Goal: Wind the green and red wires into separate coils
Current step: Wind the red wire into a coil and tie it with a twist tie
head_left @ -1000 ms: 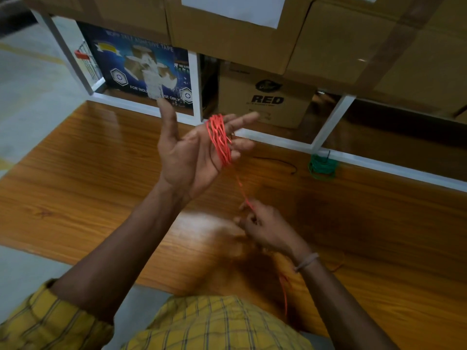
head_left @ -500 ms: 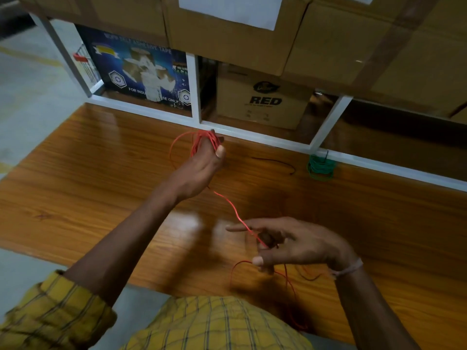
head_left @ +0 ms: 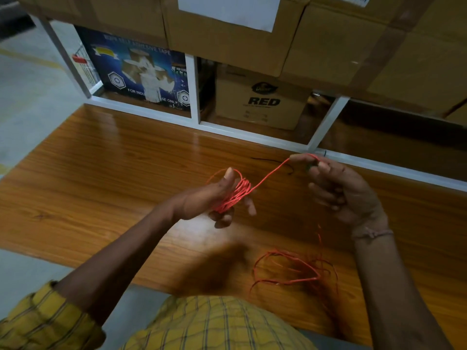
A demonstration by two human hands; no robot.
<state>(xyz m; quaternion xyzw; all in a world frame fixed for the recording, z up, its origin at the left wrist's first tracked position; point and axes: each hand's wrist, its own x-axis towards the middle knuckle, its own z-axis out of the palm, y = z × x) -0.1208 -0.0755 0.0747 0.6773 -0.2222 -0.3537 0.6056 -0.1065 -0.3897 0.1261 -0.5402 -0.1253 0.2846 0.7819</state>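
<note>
A red wire coil is wrapped in several turns around the fingers of my left hand, which holds it above the middle of the wooden table. One taut red strand runs up and right to my right hand, whose thumb and fingertips pinch it near the table's back edge. More loose red wire lies in slack loops on the table near my body. The green wire coil is hidden behind my right hand.
A short black wire piece lies on the table between my hands. A white shelf frame borders the table's back edge, holding a blue tape box and a cardboard box marked RED. Large cartons sit above.
My left hand has lowered and moved right with the coil. My right hand has swung up and right to the back edge, drawing the red strand taut and covering the green coil.
</note>
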